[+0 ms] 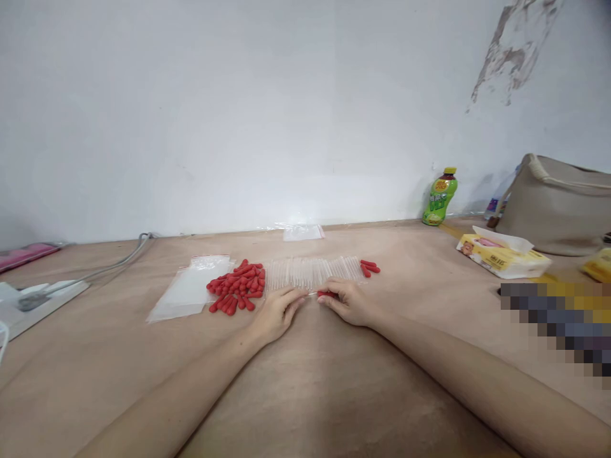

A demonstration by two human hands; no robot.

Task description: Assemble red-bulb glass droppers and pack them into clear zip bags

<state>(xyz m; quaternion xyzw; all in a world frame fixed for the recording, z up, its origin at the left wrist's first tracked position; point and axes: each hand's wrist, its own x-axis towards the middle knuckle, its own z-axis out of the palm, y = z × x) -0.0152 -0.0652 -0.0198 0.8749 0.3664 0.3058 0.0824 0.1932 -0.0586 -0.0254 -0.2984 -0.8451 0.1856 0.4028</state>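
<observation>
My left hand [279, 315] pinches one end of a thin clear dropper tube [311, 294] just above the table. In my right hand [351, 302], closed fingers grip a red rubber dropper bulb [326, 294], which meets the tube's other end; how far the tube goes in is hidden. Just behind both hands lies a row of clear tubes [305, 270] side by side. Left of that row is a heap of red rubber bulbs [238, 280]. At its right end lie several slim red pieces [368, 267].
Clear plastic bags [184, 289] lie left of the heap, another bag [303, 233] by the wall. A power strip with a cable [42, 302] is far left. To the right stand a green bottle [439, 200], a tissue pack [503, 257] and a beige bag [548, 210].
</observation>
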